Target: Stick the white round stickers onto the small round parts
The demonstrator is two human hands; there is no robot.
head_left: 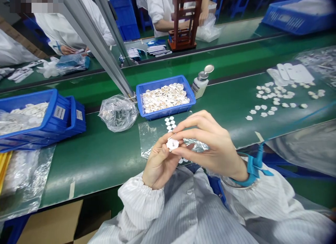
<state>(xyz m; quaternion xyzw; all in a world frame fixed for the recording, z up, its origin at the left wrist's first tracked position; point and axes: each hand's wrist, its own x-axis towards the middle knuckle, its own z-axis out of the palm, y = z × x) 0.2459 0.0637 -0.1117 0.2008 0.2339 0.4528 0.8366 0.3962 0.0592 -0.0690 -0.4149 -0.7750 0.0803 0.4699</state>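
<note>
A small round white plastic part [172,144] with a dark mark at its centre is pinched between both hands above the near edge of the table. My left hand [159,159] grips its left side between thumb and fingers. From the right, my right hand [207,142] closes on its edge with the fingertips; a blue wrist strap is round that wrist. Behind and below the hands lies a clear plastic sheet [147,136], with white discs [169,123] set out in rows. The hands hide part of these rows.
A blue tray [168,113] full of small round parts stands behind the hands, beside an open-lidded bottle [200,86]. Clear bag [118,113] and blue bins [57,113] sit left. Loose white pieces [275,93] lie right. A metal post [99,44] rises behind; co-workers sit across.
</note>
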